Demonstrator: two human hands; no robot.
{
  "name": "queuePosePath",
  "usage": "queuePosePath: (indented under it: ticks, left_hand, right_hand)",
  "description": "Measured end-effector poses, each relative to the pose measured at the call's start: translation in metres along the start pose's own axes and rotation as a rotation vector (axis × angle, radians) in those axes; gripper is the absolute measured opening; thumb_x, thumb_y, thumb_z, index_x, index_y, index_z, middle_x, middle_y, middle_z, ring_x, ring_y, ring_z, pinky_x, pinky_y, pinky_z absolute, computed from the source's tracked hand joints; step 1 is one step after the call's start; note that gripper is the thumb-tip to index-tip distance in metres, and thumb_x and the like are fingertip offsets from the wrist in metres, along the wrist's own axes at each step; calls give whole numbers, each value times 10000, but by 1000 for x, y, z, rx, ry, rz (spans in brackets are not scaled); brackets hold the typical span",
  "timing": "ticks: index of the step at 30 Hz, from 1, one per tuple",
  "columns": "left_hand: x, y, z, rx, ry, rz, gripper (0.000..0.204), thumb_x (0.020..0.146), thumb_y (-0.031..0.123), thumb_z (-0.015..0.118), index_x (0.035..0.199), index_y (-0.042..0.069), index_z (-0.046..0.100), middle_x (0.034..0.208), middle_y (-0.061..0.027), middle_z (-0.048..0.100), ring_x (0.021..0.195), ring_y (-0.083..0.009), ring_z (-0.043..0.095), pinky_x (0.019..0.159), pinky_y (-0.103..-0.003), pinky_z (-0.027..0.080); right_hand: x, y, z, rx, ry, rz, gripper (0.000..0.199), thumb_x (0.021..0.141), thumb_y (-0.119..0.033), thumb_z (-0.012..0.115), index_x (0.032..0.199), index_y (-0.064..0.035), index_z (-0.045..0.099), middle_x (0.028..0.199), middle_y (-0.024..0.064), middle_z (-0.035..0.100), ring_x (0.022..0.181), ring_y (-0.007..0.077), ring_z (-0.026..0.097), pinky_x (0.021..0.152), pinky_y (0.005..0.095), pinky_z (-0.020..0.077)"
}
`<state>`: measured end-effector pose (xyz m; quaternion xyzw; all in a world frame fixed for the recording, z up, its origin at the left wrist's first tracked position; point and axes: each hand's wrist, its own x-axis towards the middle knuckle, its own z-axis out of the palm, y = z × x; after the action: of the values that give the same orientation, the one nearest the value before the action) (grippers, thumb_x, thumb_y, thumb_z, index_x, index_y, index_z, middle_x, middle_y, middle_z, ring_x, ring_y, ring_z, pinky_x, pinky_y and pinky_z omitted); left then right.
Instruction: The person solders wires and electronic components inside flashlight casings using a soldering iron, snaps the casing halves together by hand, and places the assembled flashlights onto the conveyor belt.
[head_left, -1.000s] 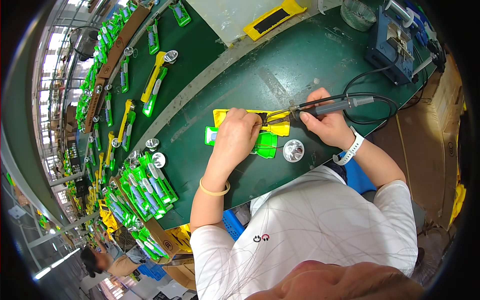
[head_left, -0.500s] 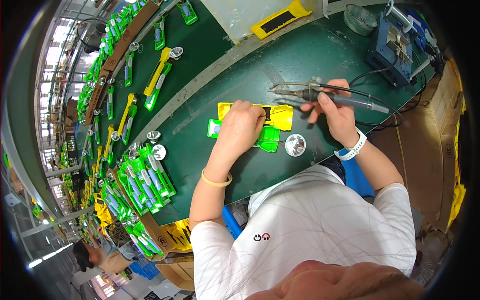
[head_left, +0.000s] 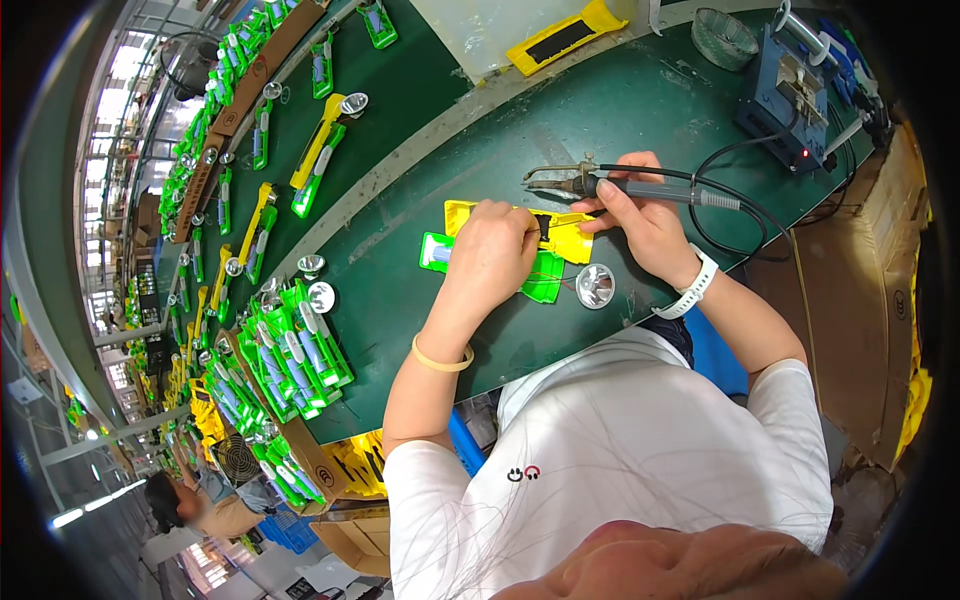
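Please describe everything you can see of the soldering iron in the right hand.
The soldering iron is a slim grey handle with a thin metal tip, lying almost level above the green bench. The right hand grips its handle; the tip points left, touching nothing visible. A black cord runs from its rear toward the blue station.

Dark green bench top [head_left: 420, 90]; far right a blue soldering station [head_left: 790, 95] with a wire-mesh bowl [head_left: 722, 35] just left of it, cardboard boxes [head_left: 885, 290] stacked off the right edge. Far centre a yellow casing with a black panel [head_left: 565, 35] on a pale sheet; left, yellow-green flashlight bodies [head_left: 320, 150] strung out along the line into the distance, a batch of green parts [head_left: 295, 355] piled near the bench's near-left edge with loose silver reflector cups [head_left: 318, 295] beside it. Near-left below the bench: a small fan [head_left: 238, 460], a blue crate [head_left: 285, 530], another person [head_left: 190, 505] seated.
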<state>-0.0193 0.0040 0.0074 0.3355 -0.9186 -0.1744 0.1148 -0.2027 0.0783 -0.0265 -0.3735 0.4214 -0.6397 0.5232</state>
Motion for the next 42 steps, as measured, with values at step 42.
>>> queuePosePath:
  ticks: [42]
  left_hand:
    - [-37,-21,-32,-1401,287,-478,67,800,-31,598,860,-27,567,741,-106,622,596,-133,599,503,-211,489]
  right_hand:
    - [1,-9,8,-91,129,-139,220,878,-132,552,1002,-99,373,736,29,501,575,80,501,469,184,343]
